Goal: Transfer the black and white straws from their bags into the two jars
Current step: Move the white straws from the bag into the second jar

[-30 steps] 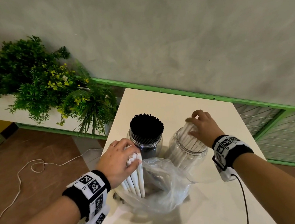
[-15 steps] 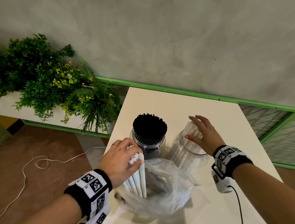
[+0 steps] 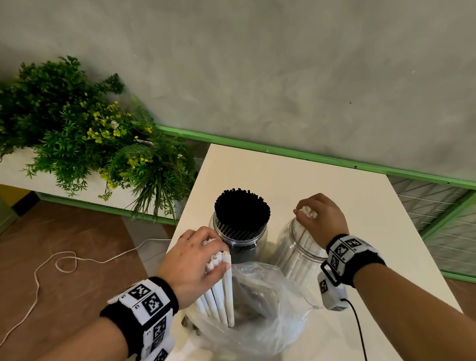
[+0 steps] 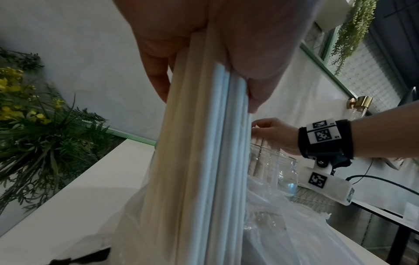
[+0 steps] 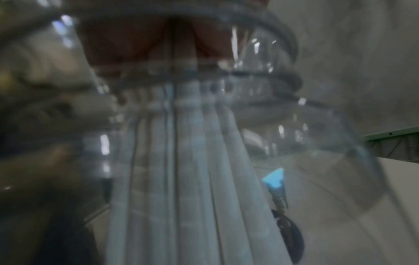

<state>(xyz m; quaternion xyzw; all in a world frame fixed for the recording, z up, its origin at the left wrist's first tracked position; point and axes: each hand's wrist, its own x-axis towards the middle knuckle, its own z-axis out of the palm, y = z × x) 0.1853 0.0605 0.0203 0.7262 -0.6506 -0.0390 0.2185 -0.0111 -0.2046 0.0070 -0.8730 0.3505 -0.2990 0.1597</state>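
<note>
Your right hand (image 3: 325, 218) pinches white straw tops at the clear jar (image 3: 300, 249) mouth while your left hand (image 3: 193, 263) grips a bundle of white straws (image 3: 222, 294) upright in the plastic bag (image 3: 260, 316); seat the first lot fully, keep the bundle vertical.

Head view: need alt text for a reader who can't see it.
A person's left hand grips a bundle of white straws standing in a clear plastic bag on a white table, while the right hand holds more white straws in a clear jar. Beside it, another jar is packed with black straws.
</note>
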